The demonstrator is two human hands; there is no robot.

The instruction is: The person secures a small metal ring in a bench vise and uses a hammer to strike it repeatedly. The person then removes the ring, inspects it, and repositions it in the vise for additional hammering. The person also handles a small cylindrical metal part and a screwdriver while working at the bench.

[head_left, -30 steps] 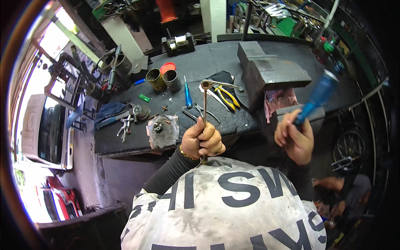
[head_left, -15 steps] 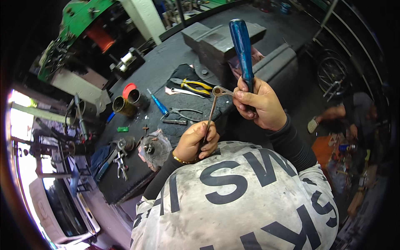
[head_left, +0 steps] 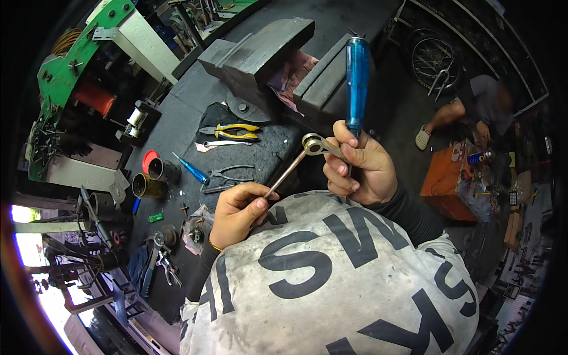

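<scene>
My left hand (head_left: 239,216) is closed on a thin metal rod (head_left: 287,170), which slants up to the ring of a silver wrench (head_left: 313,144). My right hand (head_left: 370,165) grips a blue screwdriver (head_left: 357,83), handle upright, and the wrench's flat handle at once. Beyond my hands on the dark bench (head_left: 177,115) lie yellow-handled pliers (head_left: 236,131), a silver spanner (head_left: 228,144), grey pliers (head_left: 228,176) and a second blue screwdriver (head_left: 195,173).
A large steel vise (head_left: 260,56) with pink cloth stands behind. Metal cans (head_left: 164,170) and a greasy part (head_left: 198,231) are at left. At right, a crouching person (head_left: 479,103) is beside an orange box (head_left: 444,183) and a spoked wheel (head_left: 432,59).
My right hand has brought the screwdriver left and upright to the wrench and taken hold of its handle. The rod has tipped from vertical to slanting. My view has turned rightward.
</scene>
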